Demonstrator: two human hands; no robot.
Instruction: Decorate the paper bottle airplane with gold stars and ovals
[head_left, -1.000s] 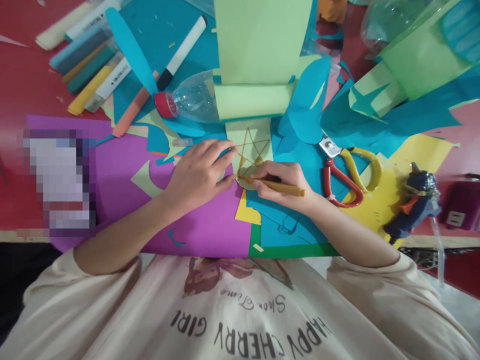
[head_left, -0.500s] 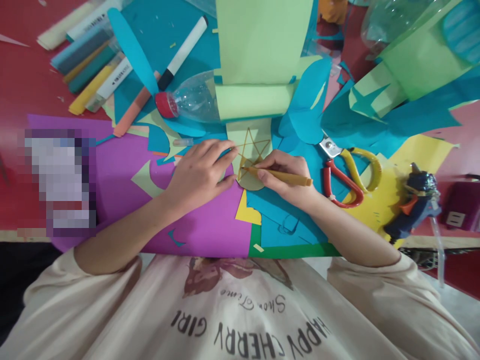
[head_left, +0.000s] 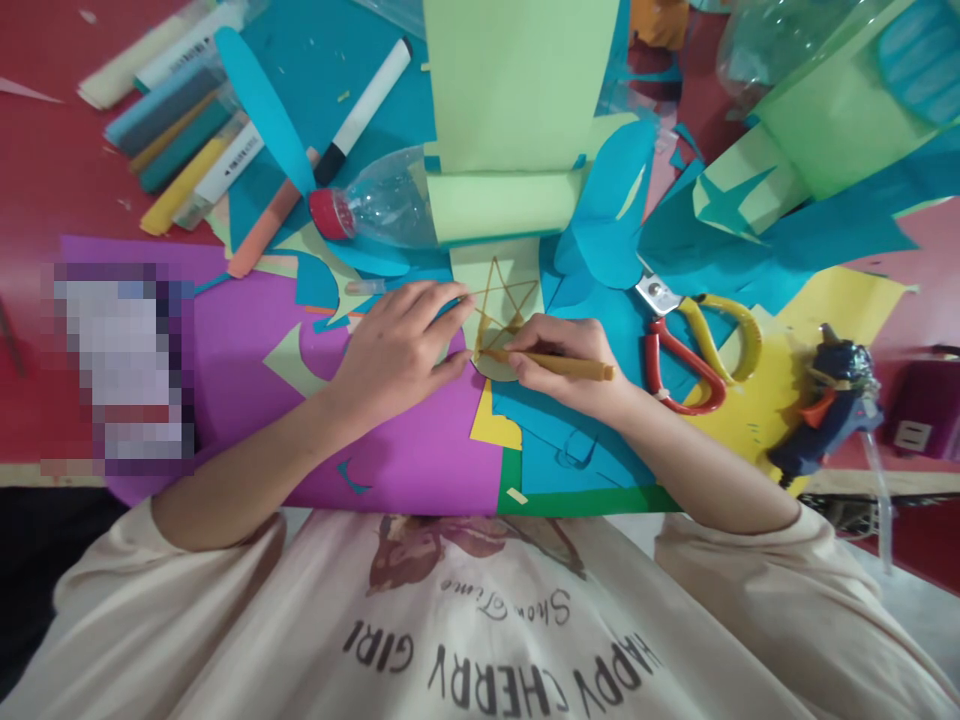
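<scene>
In the head view my right hand [head_left: 581,345] is closed around an ochre marker [head_left: 566,365], its tip touching the lower left of a pale green paper piece [head_left: 469,265]. A star outline in ochre lines shows on that paper; my right fingers hide part of it. At the left edge of the paper rests my left hand [head_left: 397,340], palm down, fingers stretched out and thumb apart. Red-and-yellow-handled scissors [head_left: 660,295] lie open to the right of my right hand. A plastic bottle [head_left: 390,195] with a red cap, wrapped in green paper, lies just beyond the paper.
Several markers [head_left: 180,130] lie at the upper left, near a white one with a black cap [head_left: 371,100]. A glue gun [head_left: 832,400] sits on yellow paper at the right. Purple paper [head_left: 420,450] covers the front, with a pixelated object [head_left: 127,370] at its left.
My right hand and the marker have moved slightly down and to the left, bringing the tip lower on the green paper. My left hand stays in place.
</scene>
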